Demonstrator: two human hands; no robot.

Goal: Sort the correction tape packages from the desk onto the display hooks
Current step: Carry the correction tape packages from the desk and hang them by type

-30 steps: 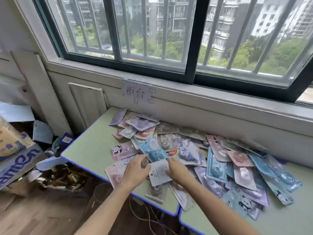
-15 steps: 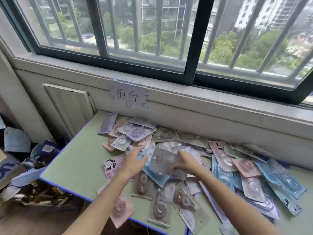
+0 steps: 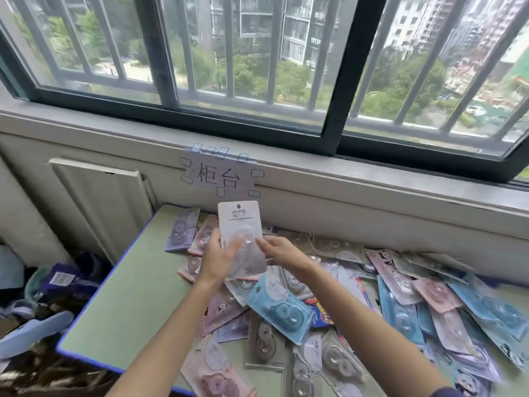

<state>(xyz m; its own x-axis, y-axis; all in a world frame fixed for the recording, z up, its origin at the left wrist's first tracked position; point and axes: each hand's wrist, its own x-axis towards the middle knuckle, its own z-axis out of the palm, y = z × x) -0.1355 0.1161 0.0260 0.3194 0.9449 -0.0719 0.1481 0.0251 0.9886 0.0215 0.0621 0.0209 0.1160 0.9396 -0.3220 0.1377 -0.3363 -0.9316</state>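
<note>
White-backed correction tape package (image 3: 242, 239) is held upright above the table (image 3: 137, 285), below the paper sign (image 3: 221, 174); left hand (image 3: 219, 260) fingers are clamped on it, right hand (image 3: 282, 249) fingertips pinch its edge.

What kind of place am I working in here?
Probably a makeshift stockroom or mock shop counter: correction tape packages heaped on a green desk, a handwritten paper sign taped under a barred window, clutter on the floor.

Barred window (image 3: 257, 61) fills the top. Right beneath it, a taped paper sign (image 3: 220, 175) on the wall; left of the sign a white panel (image 3: 100, 202), floor clutter (image 3: 43, 296) lower left.
</note>
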